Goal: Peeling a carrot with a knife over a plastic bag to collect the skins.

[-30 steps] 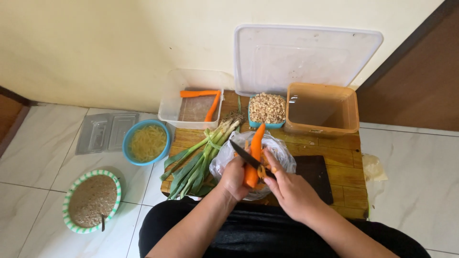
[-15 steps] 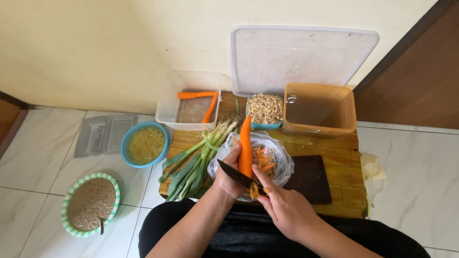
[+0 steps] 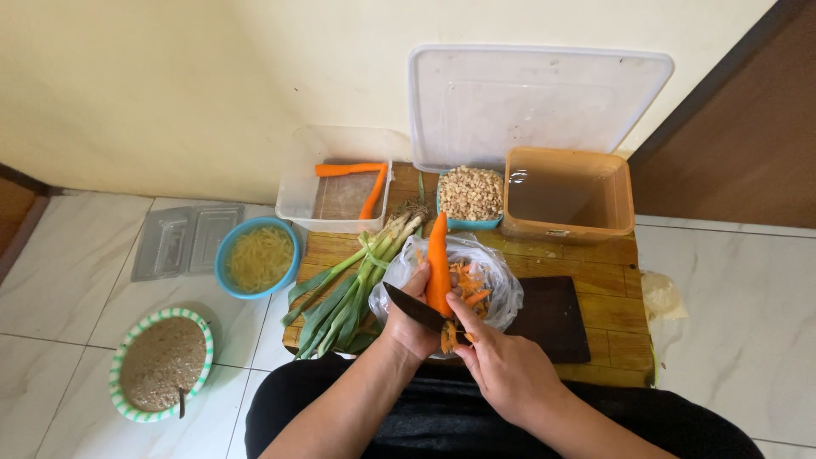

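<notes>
Right hand: my right hand [image 3: 501, 361] is closed around the handle of a dark knife [image 3: 414, 308], the blade lying across the low end of the carrot.
Left hand: my left hand [image 3: 414, 327] grips the carrot [image 3: 438, 263] near its base; the carrot stands almost upright, tip away from me, above the bag.
Progress: I judge the peeling is underway. Orange peels [image 3: 470, 285] already lie in the clear plastic bag [image 3: 501, 285], and two more carrots [image 3: 361, 174] rest on the far box (I cannot tell whether they are already peeled).
Bench: a low wooden bench [image 3: 608, 276] carries a dark board [image 3: 552, 319] and a bunch of green leeks [image 3: 348, 285], beside the bag.
Floor, left: a green-rimmed bowl [image 3: 161, 365] of brown paste with a spoon, a blue bowl [image 3: 257, 257] of pale shreds, and an empty clear tray [image 3: 183, 242].
Far row: a clear plastic box [image 3: 340, 195], a small blue bowl of beans [image 3: 469, 195], an orange tub [image 3: 568, 195] with water.
Wall: a big clear lid [image 3: 535, 106] leans upright on it; I see no readable label anywhere.
</notes>
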